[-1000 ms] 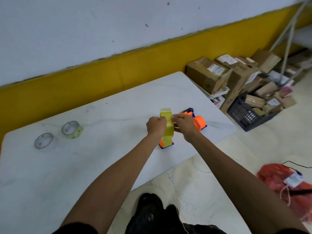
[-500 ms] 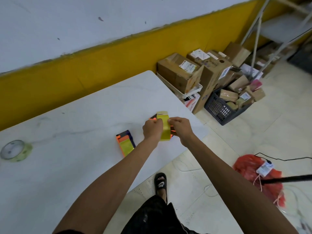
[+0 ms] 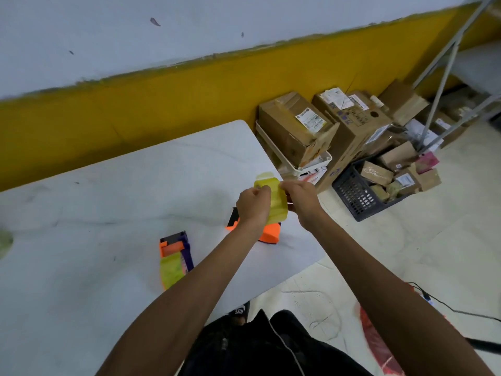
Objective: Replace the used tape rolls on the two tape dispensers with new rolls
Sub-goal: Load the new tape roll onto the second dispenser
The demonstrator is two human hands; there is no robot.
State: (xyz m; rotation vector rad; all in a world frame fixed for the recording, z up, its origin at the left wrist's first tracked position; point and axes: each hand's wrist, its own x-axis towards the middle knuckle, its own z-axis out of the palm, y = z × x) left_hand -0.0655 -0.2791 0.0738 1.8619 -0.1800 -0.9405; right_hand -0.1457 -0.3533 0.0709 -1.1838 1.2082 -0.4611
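Holding parcels, black crate (image 3: 355,198), cartons alongside (image 3: 295,128)

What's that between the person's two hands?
A yellow tape roll, seen in the head view. The left hand and the right hand grip it from either side, above the orange dispenser on the table.

Yellow tape roll (image 3: 275,204), orange-and-purple dispenser (image 3: 176,246), orange dispenser (image 3: 269,233), white marbled table (image 3: 108,202), yellow-banded wall (image 3: 162,104).
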